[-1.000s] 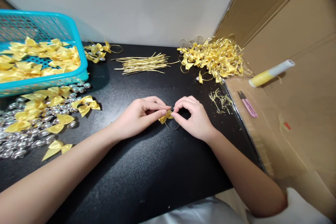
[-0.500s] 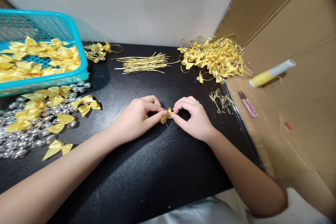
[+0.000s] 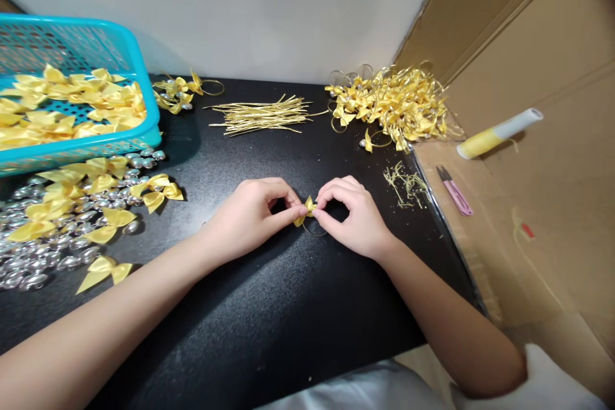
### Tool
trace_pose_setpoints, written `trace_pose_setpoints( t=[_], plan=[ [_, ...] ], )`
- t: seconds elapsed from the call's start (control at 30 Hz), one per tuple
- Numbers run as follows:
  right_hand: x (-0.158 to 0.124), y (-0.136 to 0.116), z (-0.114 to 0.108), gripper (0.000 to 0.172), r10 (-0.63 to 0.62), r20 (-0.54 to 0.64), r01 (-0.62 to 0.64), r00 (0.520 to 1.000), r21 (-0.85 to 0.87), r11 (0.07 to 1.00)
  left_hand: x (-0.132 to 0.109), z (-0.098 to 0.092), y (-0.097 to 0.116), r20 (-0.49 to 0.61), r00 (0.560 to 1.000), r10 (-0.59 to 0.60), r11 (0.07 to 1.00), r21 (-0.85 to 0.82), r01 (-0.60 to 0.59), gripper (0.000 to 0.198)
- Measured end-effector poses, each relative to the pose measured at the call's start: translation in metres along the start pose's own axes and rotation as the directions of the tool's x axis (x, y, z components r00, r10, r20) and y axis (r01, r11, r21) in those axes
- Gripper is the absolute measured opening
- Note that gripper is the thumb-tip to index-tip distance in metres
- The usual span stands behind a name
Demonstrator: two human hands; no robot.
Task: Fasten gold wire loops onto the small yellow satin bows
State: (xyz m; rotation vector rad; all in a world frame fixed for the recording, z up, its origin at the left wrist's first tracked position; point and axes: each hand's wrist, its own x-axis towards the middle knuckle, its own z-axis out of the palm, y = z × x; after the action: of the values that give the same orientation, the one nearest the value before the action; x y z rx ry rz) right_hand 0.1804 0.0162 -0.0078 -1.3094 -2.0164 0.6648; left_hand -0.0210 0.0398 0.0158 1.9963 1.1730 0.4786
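Between my two hands, just above the black table (image 3: 230, 333), is a small yellow ribbon bow (image 3: 309, 207). My left hand (image 3: 262, 208) pinches its left side between thumb and fingertips. From the other side, my right hand (image 3: 353, 211) is closed in a pinch at the bow's right edge. A thin wire loop (image 3: 314, 230) hangs under the bow, between the hands. My fingertips cover part of the bow, so its centre is partly hidden.
At left stands a turquoise basket (image 3: 152, 102) of yellow bows, with silver beads (image 3: 72, 262) before it. Gold wire ties (image 3: 264, 116) lie at the back, beside a heap of looped bows (image 3: 394, 106). Wire scraps (image 3: 406, 184) and pink snips (image 3: 455, 192) lie right.
Almost nothing differs. My hands keep their pinch on the bow with only a slight shift of the fingers, and the view has moved very slightly.
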Motion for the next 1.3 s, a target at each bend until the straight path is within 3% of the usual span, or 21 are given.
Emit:
trace_pose_setpoints(
  t=[0.33,0.8,1.03,1.13,1.3],
  plan=[
    [0.0,-0.002,-0.003,0.008,0.032,0.04,-0.031,0.999,-0.025,0.999,-0.002,-0.003,0.0,0.058,0.998,0.017,0.999,0.044,-0.02,0.023],
    [-0.002,-0.012,0.003,0.015,0.113,-0.043,-0.115,0.993,-0.047,0.992,-0.002,0.003,0.005,0.076,0.997,0.017,0.989,0.148,-0.028,0.026],
    [-0.001,-0.009,0.002,0.012,0.078,-0.021,-0.08,0.997,-0.088,0.993,-0.003,0.005,0.007,-0.067,0.998,0.014,0.992,0.124,-0.006,0.019],
    [-0.001,-0.008,0.001,0.012,0.07,-0.012,-0.071,0.997,-0.119,0.99,-0.003,0.007,0.005,-0.141,0.989,-0.041,0.997,0.058,0.049,0.019],
    [-0.002,-0.007,0.0,0.011,0.035,-0.013,-0.036,0.999,-0.141,0.989,-0.003,0.01,0.001,-0.164,0.975,-0.151,0.986,-0.09,0.137,0.019]
  ],
)
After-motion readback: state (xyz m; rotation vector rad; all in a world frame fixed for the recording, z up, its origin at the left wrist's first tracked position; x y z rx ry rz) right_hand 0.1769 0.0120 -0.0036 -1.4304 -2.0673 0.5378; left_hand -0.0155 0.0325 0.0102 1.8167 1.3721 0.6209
